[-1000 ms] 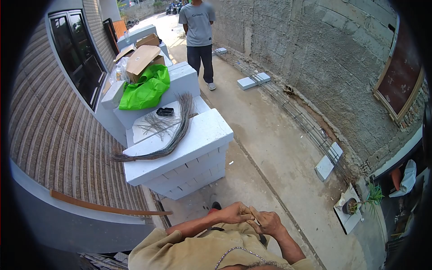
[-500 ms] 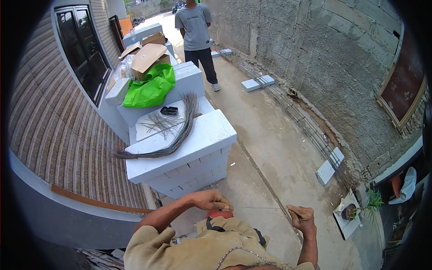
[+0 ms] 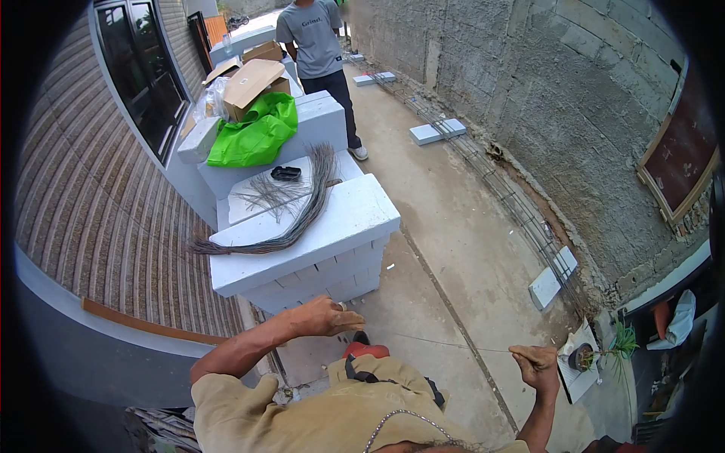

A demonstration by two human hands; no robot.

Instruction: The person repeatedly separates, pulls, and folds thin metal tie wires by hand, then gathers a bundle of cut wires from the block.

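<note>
A thin wire (image 3: pixel 453 345) stretches between my two hands in front of my waist, nearly straight and slightly lower on the right. My left hand (image 3: pixel 331 315) is closed in a pinch on one end, near the front of the white block stack. Off to the right, over the concrete floor, my right hand (image 3: pixel 538 365) pinches the other end. A long curved bundle of wires (image 3: pixel 306 225) lies across the top white block (image 3: pixel 355 211). Behind it are loose short wires (image 3: pixel 264 195) and a small black object (image 3: pixel 285 174) whose kind I cannot make out.
A green bag (image 3: pixel 253 136) and cardboard boxes (image 3: pixel 249 84) lie on blocks farther back. A person (image 3: pixel 316 45) stands beyond the stack. Along the rough right wall, a long steel rebar frame (image 3: pixel 491 181) rests on white blocks. A potted plant (image 3: pixel 583 356) sits at right.
My hands have moved farther apart, the left one up and leftward, the right one rightward. A longer span of wire now shows between them. The standing person appears farther left.
</note>
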